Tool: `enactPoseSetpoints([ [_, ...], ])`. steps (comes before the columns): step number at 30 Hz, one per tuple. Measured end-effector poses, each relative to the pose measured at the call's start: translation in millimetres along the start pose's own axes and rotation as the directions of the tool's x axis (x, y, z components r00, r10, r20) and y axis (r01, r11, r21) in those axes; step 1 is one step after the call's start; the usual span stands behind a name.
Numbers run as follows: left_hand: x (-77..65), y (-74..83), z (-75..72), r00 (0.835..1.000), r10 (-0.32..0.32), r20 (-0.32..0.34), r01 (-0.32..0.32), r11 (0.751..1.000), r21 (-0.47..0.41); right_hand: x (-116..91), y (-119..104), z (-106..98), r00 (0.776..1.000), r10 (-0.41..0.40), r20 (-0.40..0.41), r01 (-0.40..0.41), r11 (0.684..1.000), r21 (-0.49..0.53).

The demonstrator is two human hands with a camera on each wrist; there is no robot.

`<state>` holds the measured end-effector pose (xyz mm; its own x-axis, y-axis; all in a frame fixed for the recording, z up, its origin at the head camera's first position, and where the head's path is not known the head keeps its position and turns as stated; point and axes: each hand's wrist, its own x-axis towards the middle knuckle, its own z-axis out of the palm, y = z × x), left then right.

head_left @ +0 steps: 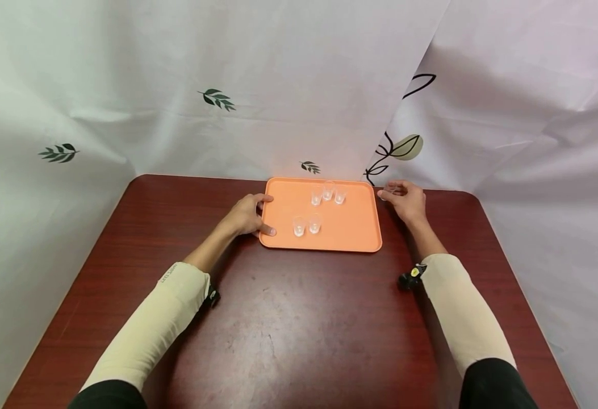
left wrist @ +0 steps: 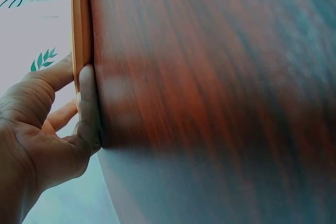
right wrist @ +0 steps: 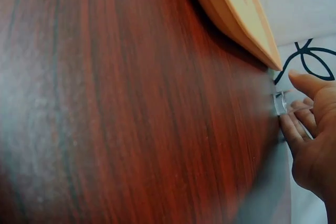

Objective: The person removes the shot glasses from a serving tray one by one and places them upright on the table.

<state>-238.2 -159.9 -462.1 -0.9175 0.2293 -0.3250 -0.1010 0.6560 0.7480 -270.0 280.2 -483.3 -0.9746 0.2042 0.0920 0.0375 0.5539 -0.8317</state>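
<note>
An orange tray [head_left: 350, 227] lies near the table's back edge with several small clear cups on it. Three of them, including one cup [head_left: 339, 196], stand towards its back; a front pair includes another cup [head_left: 299, 226]. My left hand [head_left: 245, 216] grips the tray's left edge, fingertips reaching over the rim. Right of the tray, my right hand [head_left: 406, 201] is around one more clear cup [right wrist: 280, 103], which stands by the table's back edge. In the right wrist view its fingers are beside this cup, while the thumb [right wrist: 310, 83] stays apart from it.
The dark red-brown wooden table [head_left: 304, 318] extends in front of the tray. White cloth [head_left: 176, 136] with leaf prints hangs behind it and along both sides. A small black camera [head_left: 411, 278] sits on the right wrist.
</note>
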Motion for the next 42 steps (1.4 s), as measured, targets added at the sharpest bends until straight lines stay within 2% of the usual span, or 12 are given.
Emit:
enactPoseSetpoints([
  [10, 6.5, -6.8, 0.3, 1.0, 0.031, 0.001, -0.031, 1.0, -0.002, -4, 2, -5, 1.0, 0.005, 0.002, -0.005, 1.0, 0.011],
  [12, 0.8, -2.2, -0.3, 1.0, 0.022, -0.003, -0.022, 1.0, -0.003, -5, 3, -5, 1.0, 0.006, -0.004, -0.006, 1.0, 0.007],
  [16, 1.5, -2.2, 0.4, 1.0, 0.02, -0.005, -0.02, 1.0, -0.002, -8, 5, -7, 1.0, 0.004, -0.019, -0.004, 1.0, 0.022],
  [24, 4.9, -4.3, 0.1, 1.0, 0.018, 0.0, -0.018, 1.0, -0.01, -21, 7, -13, 0.998, 0.042, -0.042, -0.04, 0.998, 0.042],
  [28, 15.3, -13.2, 1.0, 1.0, 0.005, -0.004, -0.005, 1.0, -0.026, -28, 7, -16, 0.998, 0.05, -0.032, -0.049, 0.998, 0.031],
  [31, 15.7, -13.8, 0.9, 1.0, 0.008, -0.004, -0.008, 1.0, -0.026, -33, 8, -18, 0.998, 0.054, -0.017, -0.054, 0.998, 0.029],
  [35, 6.6, -6.4, -0.9, 1.0, 0.016, 0.001, -0.016, 1.0, -0.009, -40, 9, -20, 0.999, 0.05, 0.001, -0.05, 0.998, 0.027],
  [42, 13.4, -12.9, 1.0, 1.0, 0.006, -0.009, -0.006, 1.0, -0.015, -53, 5, -20, 0.999, 0.039, -0.01, -0.038, 0.996, 0.074],
])
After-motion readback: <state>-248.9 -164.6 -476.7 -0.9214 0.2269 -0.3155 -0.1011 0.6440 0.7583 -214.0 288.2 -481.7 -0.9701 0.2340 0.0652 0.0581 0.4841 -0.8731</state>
